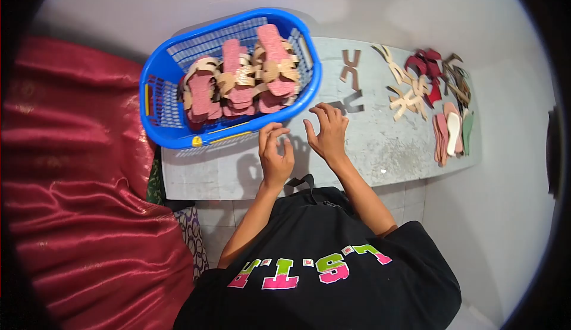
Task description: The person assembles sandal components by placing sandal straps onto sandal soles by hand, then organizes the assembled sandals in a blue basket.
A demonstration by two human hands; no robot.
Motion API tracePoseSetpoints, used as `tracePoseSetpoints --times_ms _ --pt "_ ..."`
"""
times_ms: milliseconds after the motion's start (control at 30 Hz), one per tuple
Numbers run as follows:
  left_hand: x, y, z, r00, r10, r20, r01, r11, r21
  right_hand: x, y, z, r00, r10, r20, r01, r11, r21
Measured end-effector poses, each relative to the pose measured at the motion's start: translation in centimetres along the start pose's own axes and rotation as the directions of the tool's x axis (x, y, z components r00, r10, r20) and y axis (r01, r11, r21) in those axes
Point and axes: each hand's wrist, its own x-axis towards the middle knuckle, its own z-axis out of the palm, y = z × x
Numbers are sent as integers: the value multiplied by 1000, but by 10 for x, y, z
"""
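Your empty left hand (276, 159) and right hand (329, 137) are raised, fingers loosely bent. The left is at the near rim of the blue plastic basket (314, 80) at 11 o'clock; you can't tell whether it touches. Pink-soled sandals (238, 78) fill that basket. On your worktop (214, 175), cream straps (410, 96) lie at 2 o'clock. Your black T-shirt (327, 223) reads "L.S.T.", its last letter unclear.
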Motion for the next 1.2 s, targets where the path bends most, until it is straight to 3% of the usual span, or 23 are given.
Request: tracePoseSetpoints --times_ms 100,200,300,333,467,567,633,700,900,1133,1200 --pt "-24 -7 48 976 -72 203 75 997 -7 -33 44 -18 989 148 26 -144 983 -111" --pt "-42 -19 105 894 -49 446 -64 970 236 -69 102 -33 956 273 106 -251 951 -180" --pt "-60 -30 168 840 -59 539 -90 965 247 -96 164 -47 913 370 173 -330 918 -220" --pt "-65 -30 188 799 -143 583 -41 956 290 -104 185 -53 894 399 202 -346 903 -254" --pt "-90 -21 269 766 -208 609 -96 899 427 -128 268 -81 829 501 251 -398 842 -365" --pt "-109 -19 319 796 -218 564 -92 878 469 -134 326 -113 779 559 285 -416 800 -432" --pt "-123 -17 342 814 -332 476 1 821 571 -141 358 -126 740 595 314 -443 782 -438" --pt "-136 -18 357 822 -333 461 -45 771 635 -152 384 -134 727 553 407 -366 813 -452" --pt "-138 -5 372 834 -376 403 -35 694 719 -147 397 -154 683 493 539 -294 861 -414" --pt "-125 3 380 787 -456 417 5 680 734 -150 402 -159 675 492 550 -321 867 -382" --pt "-125 9 384 771 -473 427 5 675 738 -161 408 -158 749 420 513 -292 903 -314"
